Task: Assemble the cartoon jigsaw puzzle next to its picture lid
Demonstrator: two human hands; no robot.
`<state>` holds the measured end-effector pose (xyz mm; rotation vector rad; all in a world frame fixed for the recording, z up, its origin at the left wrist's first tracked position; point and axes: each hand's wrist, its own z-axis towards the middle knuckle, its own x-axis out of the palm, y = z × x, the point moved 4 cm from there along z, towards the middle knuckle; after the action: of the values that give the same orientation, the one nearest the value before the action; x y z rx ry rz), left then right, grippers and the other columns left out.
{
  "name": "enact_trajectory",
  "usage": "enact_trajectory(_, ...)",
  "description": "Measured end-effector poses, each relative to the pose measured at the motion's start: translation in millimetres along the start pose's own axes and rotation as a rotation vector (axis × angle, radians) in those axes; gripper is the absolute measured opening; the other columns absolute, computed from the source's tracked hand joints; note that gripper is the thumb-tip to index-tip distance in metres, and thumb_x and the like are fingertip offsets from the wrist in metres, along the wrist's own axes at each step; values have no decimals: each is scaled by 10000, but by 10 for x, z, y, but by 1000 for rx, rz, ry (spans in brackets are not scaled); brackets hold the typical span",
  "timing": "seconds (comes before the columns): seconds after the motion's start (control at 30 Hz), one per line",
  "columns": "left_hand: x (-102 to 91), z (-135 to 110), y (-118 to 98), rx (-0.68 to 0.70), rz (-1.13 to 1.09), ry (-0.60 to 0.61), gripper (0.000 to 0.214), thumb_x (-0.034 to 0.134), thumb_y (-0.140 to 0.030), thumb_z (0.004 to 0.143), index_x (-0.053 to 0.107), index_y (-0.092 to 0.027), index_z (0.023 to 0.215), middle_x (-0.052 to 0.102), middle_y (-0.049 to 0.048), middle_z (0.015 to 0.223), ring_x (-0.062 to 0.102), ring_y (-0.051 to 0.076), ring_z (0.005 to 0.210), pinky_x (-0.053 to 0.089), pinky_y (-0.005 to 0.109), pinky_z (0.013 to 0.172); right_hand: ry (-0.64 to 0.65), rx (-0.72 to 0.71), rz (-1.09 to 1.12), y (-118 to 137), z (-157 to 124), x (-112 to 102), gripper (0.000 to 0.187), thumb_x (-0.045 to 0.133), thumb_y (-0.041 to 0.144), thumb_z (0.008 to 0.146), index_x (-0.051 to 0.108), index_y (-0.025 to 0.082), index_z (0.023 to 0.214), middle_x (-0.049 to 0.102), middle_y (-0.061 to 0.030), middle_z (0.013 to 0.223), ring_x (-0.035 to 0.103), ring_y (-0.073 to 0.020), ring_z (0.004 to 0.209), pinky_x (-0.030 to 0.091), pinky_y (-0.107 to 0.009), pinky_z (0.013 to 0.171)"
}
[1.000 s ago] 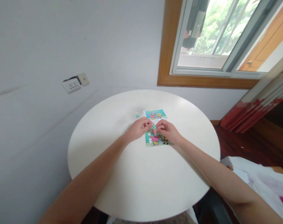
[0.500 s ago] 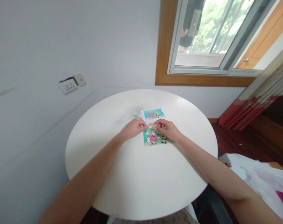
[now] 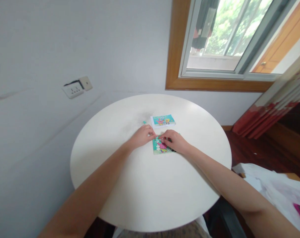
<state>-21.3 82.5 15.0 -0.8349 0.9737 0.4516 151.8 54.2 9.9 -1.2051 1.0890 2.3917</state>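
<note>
A small jigsaw puzzle [image 3: 159, 149] with a pink cartoon figure on a turquoise ground lies flat on the white round table [image 3: 152, 198]. Pale gaps show on its left side. At its upper left corner is my left hand [image 3: 142, 136], thumb and forefinger closed in a pinch. My right hand [image 3: 175, 140] covers the puzzle's upper right part, fingers bent down with their tips close together on it. Whatever lies between the fingertips of either hand is too small to make out. A loose turquoise puzzle piece [image 3: 144, 122] rests beyond my left hand.
Just behind the puzzle lies a matching picture card [image 3: 164, 120] with a white edge. A wall socket [image 3: 73, 89] is on the left wall, and a wood-framed window [image 3: 211, 81] rises behind the table. White cloth [image 3: 266, 185] lies at the lower right.
My right hand has shifted slightly left and its fingers have come down over the puzzle, covering more of it. My left hand stays at the corner.
</note>
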Motion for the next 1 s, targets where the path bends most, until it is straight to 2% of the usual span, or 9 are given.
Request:
enact_trajectory(0.37,10,-11,-25,23,26,-14,183,599,-317,838,692,-175,769,612,50,823,562,193,870,422,330,854,32,-2,-56,22,-3,-8,231,571,138,814,710,164,996,629,-53,857,558,-143,800,432,-270,788)
enact_trajectory(1.0,7,-26,-19,31,44,22,225,569,-362,853,693,-183,797,597,55,854,545,204,909,416,335,867,31,0,-15,-5,-16,-9,233,567,121,816,707,171,996,622,-55,872,562,-142,811,436,-274,800)
